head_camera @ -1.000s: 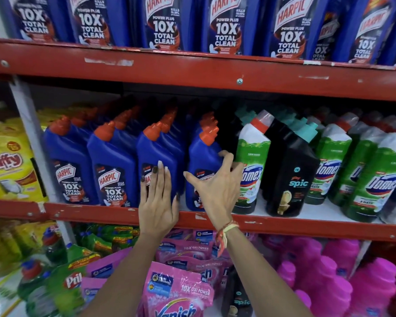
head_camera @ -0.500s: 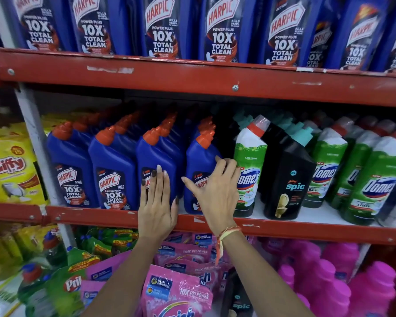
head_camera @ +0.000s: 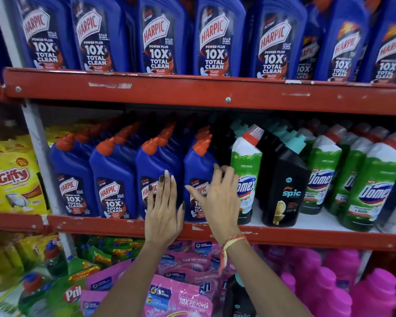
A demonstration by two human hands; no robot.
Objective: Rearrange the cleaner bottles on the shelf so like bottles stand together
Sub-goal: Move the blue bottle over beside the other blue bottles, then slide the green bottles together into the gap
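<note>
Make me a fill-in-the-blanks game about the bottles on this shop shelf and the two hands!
1. The blue Harpic bottles on the middle shelf have ____ caps.
2. The lone Domex bottle beside the right hand stands between a Harpic bottle and a black ____ bottle.
3. The left hand lies flat with its fingers straight, holding ____.
4. The black bottle's cap is ____.

Missing words: orange; Spic; nothing; teal
</note>
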